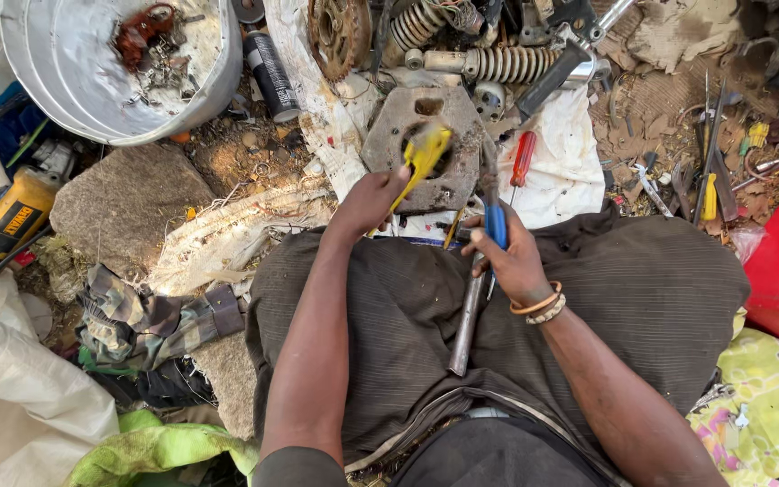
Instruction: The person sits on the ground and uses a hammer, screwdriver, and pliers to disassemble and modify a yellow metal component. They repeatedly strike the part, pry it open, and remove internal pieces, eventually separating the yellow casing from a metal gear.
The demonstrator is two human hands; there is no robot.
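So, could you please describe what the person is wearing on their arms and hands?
Both forearms are bare, with no gloves on the left hand or the right hand. The right wrist carries two bangles: a smooth orange-brown ring and a pale beaded one beside it. A dark grey sleeve edge shows at the left upper arm.

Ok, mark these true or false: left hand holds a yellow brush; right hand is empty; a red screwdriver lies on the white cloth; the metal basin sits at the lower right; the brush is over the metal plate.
1. The left hand holds a yellow brush: true.
2. The right hand is empty: false, it grips a blue-handled tool.
3. A red screwdriver lies on the white cloth: true.
4. The metal basin sits lower right: false, upper left.
5. The brush is over the metal plate: true.
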